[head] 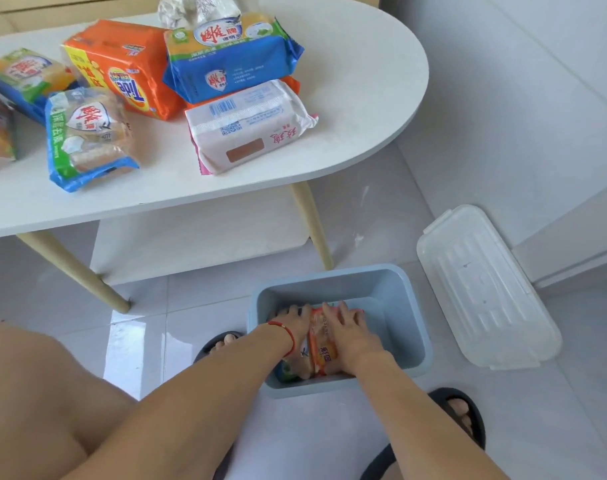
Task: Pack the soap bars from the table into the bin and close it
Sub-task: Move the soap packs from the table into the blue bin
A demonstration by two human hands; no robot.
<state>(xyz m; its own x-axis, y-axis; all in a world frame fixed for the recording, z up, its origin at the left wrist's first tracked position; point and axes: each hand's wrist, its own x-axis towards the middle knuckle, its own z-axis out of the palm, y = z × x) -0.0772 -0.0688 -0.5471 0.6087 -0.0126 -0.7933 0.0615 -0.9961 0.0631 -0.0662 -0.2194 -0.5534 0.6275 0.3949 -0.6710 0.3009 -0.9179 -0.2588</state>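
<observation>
A blue-grey bin (392, 285) stands open on the floor below the table. Inside it lies an orange soap pack (324, 344), with a greenish pack (286, 370) partly hidden under it. My left hand (293, 320), with a red string on the wrist, and my right hand (349, 332) both press flat on the orange pack. The bin's translucent white lid (482, 289) lies on the floor to the right. On the white table (364, 98) remain several soap packs: an orange one (122, 67), a blue one (229, 60), a white one (246, 126) and a clear one (87, 136).
More packs (21, 81) lie at the table's left edge, and a crumpled plastic bag (198, 8) at the back. Table legs (70, 268) stand left of and behind the bin. My sandalled feet (461, 417) flank the bin. A white wall base runs at right.
</observation>
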